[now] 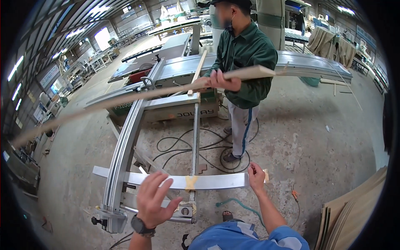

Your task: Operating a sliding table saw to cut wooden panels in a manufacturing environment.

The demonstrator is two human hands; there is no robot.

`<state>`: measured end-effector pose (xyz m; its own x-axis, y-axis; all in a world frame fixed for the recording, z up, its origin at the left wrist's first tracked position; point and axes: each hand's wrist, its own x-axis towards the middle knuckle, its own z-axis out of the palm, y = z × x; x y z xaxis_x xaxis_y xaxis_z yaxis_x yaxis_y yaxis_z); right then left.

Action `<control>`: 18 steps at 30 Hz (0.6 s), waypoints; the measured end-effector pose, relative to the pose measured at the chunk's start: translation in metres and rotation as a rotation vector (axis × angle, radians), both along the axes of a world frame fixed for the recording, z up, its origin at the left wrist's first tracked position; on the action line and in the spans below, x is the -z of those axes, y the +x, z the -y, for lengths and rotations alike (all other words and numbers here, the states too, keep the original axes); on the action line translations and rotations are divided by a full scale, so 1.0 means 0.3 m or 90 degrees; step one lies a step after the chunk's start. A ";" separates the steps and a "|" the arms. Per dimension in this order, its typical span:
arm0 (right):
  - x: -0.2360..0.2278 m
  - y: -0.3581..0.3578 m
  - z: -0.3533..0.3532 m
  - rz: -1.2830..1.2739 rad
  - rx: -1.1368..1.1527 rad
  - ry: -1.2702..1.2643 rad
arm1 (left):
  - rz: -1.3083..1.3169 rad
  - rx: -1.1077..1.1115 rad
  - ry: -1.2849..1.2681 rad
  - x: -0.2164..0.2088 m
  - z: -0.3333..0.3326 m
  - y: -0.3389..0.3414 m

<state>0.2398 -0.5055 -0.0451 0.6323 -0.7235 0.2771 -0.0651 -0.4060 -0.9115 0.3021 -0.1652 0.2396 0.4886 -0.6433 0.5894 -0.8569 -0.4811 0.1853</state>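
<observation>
My left hand (pixel 154 198), a dark watch on its wrist, is raised with fingers apart over the near side of a silver metal bar (pixel 216 181). The bar lies across the saw's outrigger frame and has a yellow tape patch on it. At the bar's right end is my right hand (pixel 256 177), its fingers curled; whatever they hold, if anything, is hidden. A pale wooden piece (pixel 267 176) shows just beyond it. Across from me, a co-worker's hands grip a long wooden board (pixel 137 95), blurred, which slants toward the far left.
The co-worker (pixel 246 54) stands beside a sliding table saw (pixel 175 68). A grooved metal rail (pixel 125 146) runs toward me on the left. Black cables (pixel 183 141) loop over the floor. Sheet panels (pixel 354 212) lean at lower right, near a teal hose (pixel 241 203).
</observation>
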 end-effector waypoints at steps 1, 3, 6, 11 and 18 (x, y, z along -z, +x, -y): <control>-0.001 -0.002 0.001 -0.001 0.002 -0.006 | -0.029 -0.003 -0.001 0.040 0.008 0.001; 0.005 -0.003 -0.004 0.001 0.003 -0.010 | -0.124 -0.003 -0.033 0.148 -0.009 0.004; 0.007 0.001 -0.006 0.006 0.004 -0.026 | -0.230 -0.015 -0.078 0.248 -0.034 -0.021; 0.015 -0.020 0.016 0.000 0.009 -0.057 | -0.365 -0.042 -0.160 0.395 -0.074 -0.073; 0.016 0.003 -0.027 -0.012 0.027 -0.107 | -0.441 -0.048 -0.195 0.528 -0.158 -0.092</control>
<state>0.2408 -0.4975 -0.0498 0.6091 -0.6940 0.3839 -0.1022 -0.5487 -0.8297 0.2744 -0.1180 0.0811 0.8480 -0.4503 0.2793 -0.4632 -0.3739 0.8035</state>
